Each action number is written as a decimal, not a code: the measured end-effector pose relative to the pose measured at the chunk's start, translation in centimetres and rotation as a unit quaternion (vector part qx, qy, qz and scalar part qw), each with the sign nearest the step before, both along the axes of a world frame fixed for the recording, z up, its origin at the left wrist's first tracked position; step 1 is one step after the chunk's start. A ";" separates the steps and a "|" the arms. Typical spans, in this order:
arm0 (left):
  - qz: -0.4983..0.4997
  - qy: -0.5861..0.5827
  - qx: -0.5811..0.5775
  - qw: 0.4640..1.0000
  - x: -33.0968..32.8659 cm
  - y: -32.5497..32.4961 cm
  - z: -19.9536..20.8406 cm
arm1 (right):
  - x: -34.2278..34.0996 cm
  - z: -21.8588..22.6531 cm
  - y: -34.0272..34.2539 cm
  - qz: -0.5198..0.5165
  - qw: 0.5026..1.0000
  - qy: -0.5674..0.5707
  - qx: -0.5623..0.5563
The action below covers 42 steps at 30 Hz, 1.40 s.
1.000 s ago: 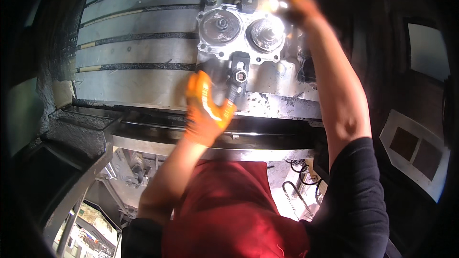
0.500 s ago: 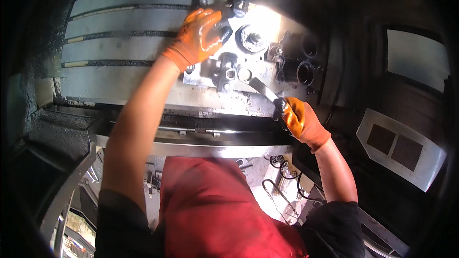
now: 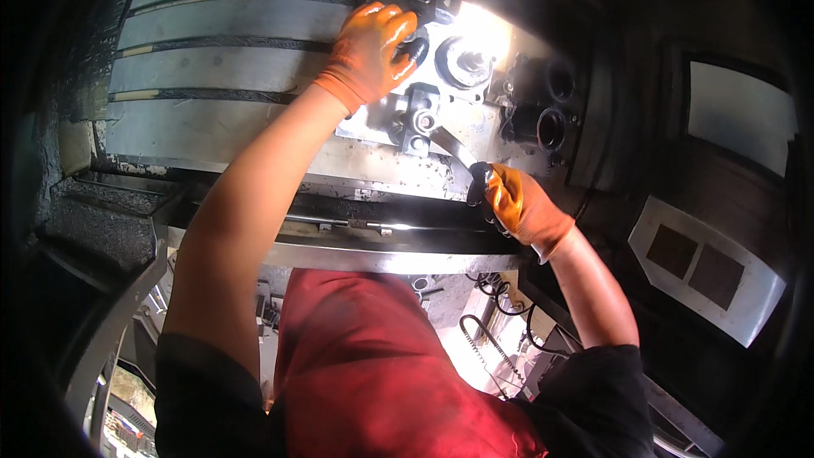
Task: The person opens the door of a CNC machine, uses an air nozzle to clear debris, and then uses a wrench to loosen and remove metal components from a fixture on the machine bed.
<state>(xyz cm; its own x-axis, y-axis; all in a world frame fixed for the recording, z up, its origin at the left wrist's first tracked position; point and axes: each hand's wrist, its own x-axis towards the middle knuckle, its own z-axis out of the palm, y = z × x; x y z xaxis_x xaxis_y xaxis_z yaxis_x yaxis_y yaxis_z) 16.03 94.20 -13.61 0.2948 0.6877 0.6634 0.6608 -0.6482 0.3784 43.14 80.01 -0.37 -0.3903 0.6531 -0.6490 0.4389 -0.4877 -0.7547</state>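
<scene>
My right hand (image 3: 521, 206), in an orange glove with dark, wet fingers, is closed around a ring wrench (image 3: 455, 150). The wrench's ring end sits at the nut (image 3: 425, 121) of the near dark clamp (image 3: 417, 102); how fully it is seated I cannot tell. My left hand (image 3: 376, 49), gloved the same way, lies at the far left of the plate, its fingers bent and the thumb apart. Its fingertips are close to a dark part by the far clamp (image 3: 443, 0); contact is hard to make out. Right of it stands a round metal piece (image 3: 466, 63) with a central stud.
A slotted machine table (image 3: 220, 68) extends to the left. Two dark cylindrical bores (image 3: 551, 127) stand right of the plate. A metal rail (image 3: 381, 261) crosses in front of me, and coiled black hoses (image 3: 500, 297) hang below. A pale panel (image 3: 708, 267) is on the right.
My right hand has brought the wrench left, its ring end going from the bare plate onto the near clamp's nut. My left hand has shifted slightly in the view, along with the scene.
</scene>
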 end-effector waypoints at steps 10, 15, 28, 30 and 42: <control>-0.030 -0.002 -0.112 0.993 0.0 -0.1 1.7 | -1.2 -0.7 -1.5 0.026 0.931 -0.151 0.332; -0.003 0.015 -0.171 0.985 -0.5 -0.6 1.0 | 3.5 3.2 5.2 0.001 0.906 -0.235 0.351; -0.030 -0.041 -0.152 0.987 -0.6 -0.1 2.9 | 2.6 0.5 31.0 0.335 0.737 -0.358 0.466; -0.039 -0.012 -0.212 0.977 -0.8 -0.2 2.9 | 3.5 0.4 32.1 0.378 0.724 -0.365 0.447; -0.033 -0.027 -0.179 0.983 -0.4 0.1 2.2 | 1.7 0.5 35.1 0.409 0.630 -0.379 0.541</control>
